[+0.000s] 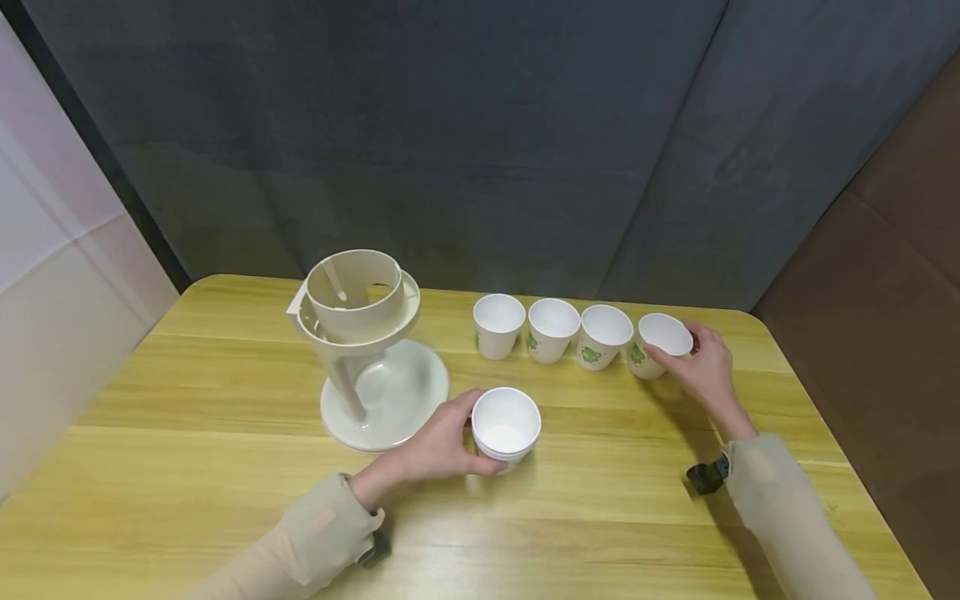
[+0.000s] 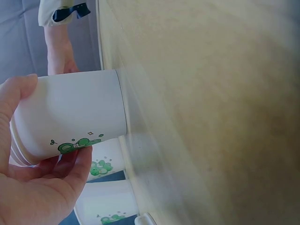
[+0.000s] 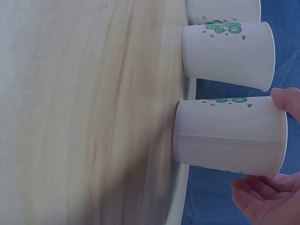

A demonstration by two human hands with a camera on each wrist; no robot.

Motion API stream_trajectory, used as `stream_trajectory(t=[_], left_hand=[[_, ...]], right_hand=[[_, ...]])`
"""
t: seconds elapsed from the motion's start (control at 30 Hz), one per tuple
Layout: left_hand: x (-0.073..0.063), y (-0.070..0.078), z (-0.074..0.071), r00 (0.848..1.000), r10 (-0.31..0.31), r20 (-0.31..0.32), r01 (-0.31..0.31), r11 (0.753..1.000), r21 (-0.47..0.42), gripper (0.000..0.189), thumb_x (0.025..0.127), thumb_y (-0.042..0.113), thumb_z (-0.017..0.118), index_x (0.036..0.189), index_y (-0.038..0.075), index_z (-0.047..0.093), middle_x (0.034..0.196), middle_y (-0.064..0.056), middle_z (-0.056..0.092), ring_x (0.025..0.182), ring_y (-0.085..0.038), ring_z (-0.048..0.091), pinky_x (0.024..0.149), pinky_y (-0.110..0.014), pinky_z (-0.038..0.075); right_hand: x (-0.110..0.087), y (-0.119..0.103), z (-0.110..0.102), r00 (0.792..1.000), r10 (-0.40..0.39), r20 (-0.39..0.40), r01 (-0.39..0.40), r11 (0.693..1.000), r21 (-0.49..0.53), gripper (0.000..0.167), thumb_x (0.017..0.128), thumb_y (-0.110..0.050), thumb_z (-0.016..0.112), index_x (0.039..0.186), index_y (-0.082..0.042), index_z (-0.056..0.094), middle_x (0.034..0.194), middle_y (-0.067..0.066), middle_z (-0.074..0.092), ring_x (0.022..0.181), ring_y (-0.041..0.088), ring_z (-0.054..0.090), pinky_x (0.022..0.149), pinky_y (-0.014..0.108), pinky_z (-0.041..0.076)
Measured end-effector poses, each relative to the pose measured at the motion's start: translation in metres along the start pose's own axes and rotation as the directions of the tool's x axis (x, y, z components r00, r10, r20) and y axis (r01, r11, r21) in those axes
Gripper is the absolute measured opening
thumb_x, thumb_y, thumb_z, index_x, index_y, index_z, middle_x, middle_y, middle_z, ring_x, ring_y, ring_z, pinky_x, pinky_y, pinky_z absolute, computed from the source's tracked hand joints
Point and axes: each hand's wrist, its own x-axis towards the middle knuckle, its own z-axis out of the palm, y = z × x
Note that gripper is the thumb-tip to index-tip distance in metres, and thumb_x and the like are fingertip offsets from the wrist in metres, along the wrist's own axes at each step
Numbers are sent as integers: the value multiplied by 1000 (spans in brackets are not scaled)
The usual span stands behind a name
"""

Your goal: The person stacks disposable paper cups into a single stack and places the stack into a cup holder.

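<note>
My left hand (image 1: 438, 443) grips a small stack of white paper cups (image 1: 506, 423) at the middle of the table, with fingers and thumb around its sides. In the left wrist view the outer cup (image 2: 75, 110) carries a green print, and stacked rims show near the palm. At the right end of a row, my right hand (image 1: 705, 368) holds a single paper cup (image 1: 664, 335) near its rim. The right wrist view has this cup (image 3: 229, 136) upright on the table, thumb on one side and fingers on the other.
Left of that cup stand more upright paper cups: one (image 1: 606, 325), another (image 1: 554, 319) and a third (image 1: 498, 315). A cream stand (image 1: 352, 312) with a ring-shaped top and round base (image 1: 416, 383) is at the left. Behind the wooden table (image 1: 225, 475) hangs a dark curtain (image 1: 450, 150).
</note>
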Motion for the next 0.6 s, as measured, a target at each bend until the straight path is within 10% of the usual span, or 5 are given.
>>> stream_trajectory(t=[0.6], left_hand=[[0, 0, 0, 1000, -1, 0, 1, 1000, 4, 70, 62, 14, 86, 121, -1, 51, 113, -9, 61, 101, -21, 58, 88, -33, 49]], right_hand=[[-29, 1, -16, 1000, -24, 9, 23, 999, 39, 66, 75, -20, 77, 122, 13, 47, 114, 28, 50, 104, 39, 48, 89, 49, 43]])
